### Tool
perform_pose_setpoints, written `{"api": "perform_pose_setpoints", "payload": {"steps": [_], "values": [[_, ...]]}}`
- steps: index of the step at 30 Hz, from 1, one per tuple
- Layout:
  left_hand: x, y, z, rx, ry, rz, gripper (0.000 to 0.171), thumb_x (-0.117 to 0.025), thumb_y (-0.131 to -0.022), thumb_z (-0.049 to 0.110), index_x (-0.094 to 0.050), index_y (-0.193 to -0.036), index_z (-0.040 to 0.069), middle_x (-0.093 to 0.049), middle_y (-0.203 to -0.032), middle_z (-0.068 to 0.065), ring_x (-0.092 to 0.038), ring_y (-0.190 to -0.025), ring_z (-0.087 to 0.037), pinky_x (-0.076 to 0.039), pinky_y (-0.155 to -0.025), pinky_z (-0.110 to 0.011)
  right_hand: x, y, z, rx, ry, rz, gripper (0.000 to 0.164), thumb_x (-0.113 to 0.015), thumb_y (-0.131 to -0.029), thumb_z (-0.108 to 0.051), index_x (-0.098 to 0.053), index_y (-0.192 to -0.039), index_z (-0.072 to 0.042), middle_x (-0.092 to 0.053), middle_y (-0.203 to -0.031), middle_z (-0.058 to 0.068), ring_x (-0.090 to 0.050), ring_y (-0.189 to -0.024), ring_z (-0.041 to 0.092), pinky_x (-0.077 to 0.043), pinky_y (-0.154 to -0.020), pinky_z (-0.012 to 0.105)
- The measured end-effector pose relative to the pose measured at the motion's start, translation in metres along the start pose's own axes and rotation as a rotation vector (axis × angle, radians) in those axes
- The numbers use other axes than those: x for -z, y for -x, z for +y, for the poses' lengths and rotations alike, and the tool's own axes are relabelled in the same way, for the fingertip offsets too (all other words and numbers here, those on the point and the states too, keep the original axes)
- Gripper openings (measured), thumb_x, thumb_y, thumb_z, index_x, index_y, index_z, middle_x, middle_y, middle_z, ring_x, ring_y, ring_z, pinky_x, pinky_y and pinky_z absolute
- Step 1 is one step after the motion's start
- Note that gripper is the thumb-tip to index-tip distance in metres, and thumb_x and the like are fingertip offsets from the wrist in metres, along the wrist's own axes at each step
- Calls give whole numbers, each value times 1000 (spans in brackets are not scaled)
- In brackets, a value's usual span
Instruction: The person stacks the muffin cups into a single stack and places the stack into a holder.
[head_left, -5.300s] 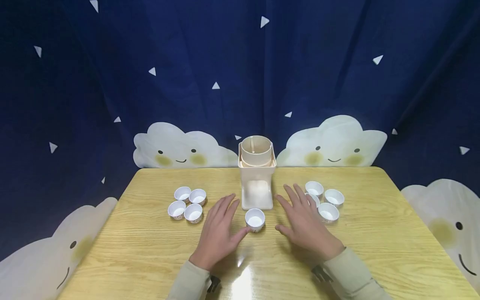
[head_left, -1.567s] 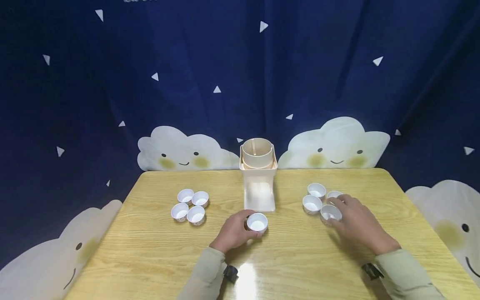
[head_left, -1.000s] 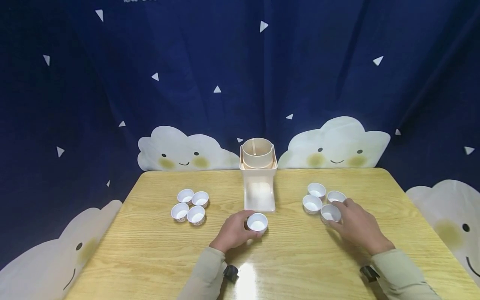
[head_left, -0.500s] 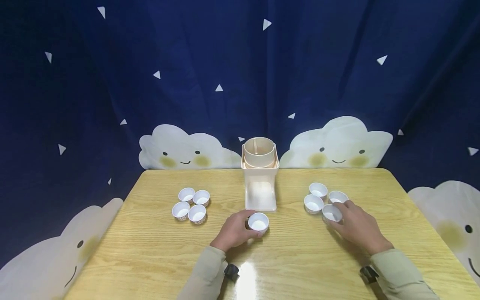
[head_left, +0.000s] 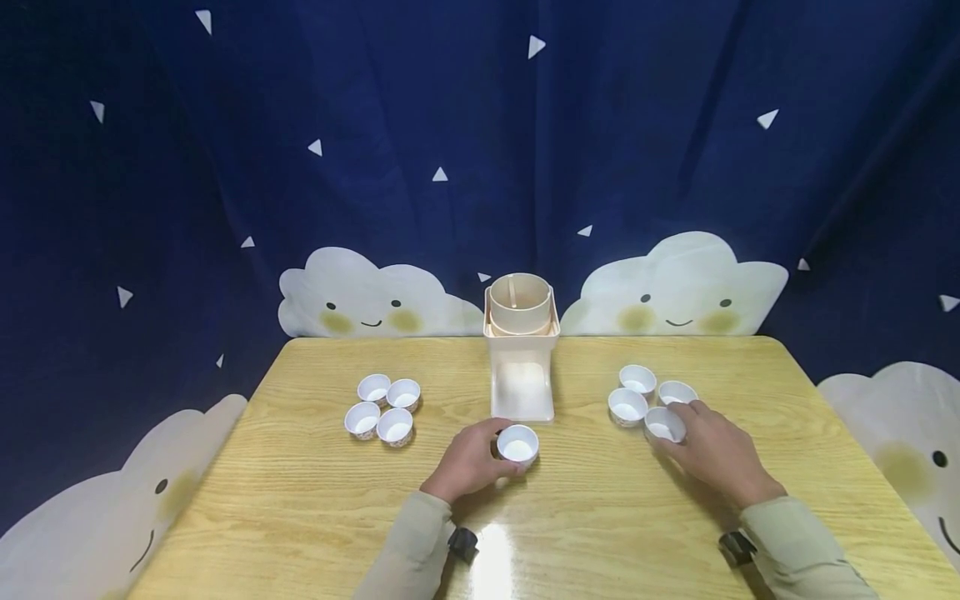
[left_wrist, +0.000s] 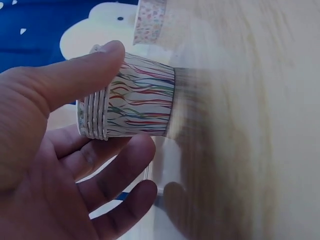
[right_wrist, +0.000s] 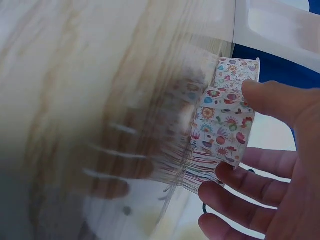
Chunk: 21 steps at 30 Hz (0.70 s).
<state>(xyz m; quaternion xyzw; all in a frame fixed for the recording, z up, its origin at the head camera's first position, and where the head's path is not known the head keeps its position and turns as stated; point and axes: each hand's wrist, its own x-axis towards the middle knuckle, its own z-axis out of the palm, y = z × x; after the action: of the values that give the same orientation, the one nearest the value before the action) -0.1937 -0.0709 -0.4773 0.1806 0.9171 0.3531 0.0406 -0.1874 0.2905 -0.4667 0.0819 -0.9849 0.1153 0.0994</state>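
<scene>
We look down at a yellowish wooden table [head_left: 300, 517], glossy enough to mirror a patch of light toward the front. Behind it hangs a dark blue curtain [head_left: 375, 125] with white triangles and smiling clouds [head_left: 686, 287]. A cream stand [head_left: 522, 392], topped by a round container [head_left: 520, 304], sits near the middle of the far edge.

Just in front of the stand, our left hand [head_left: 471, 461] curls thumb and fingers round a striped cup stack [left_wrist: 142, 100], upright, several rims showing. Our right hand [head_left: 720, 457] pinches a flowered cup [right_wrist: 222, 120], the nearest of four white-lined cups standing close together at right. Four more cups [head_left: 395, 426] cluster at left.

The far corners are rounded; the near edge is out of view. Broad wood separates each cluster from its side edge, and more lies between our two hands.
</scene>
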Motion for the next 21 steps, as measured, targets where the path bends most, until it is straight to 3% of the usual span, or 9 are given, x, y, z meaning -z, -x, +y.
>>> {"api": "perform_pose_setpoints", "payload": {"steps": [12,21], "values": [[-2,-5,-6,-68,48,-40,59,-88,-74,27,-64,-127,20,-69,-119,1,-63,-104,-14,-49,-89,-28,1,-3,0,-14,-19,-36,61,-77,-80,-43,-62,-119,2,-65,-108,24,-65,-84,39,-51,-64,55],[-1,-7,-6,-23,67,-59,58,-88,-73,29,-66,-126,21,-69,-123,2,-63,-110,-16,-49,-93,-33,-1,0,-1,-10,-37,-22,61,-76,-79,-44,-64,-117,2,-65,-104,24,-65,-84,38,-52,-64,53]]}}
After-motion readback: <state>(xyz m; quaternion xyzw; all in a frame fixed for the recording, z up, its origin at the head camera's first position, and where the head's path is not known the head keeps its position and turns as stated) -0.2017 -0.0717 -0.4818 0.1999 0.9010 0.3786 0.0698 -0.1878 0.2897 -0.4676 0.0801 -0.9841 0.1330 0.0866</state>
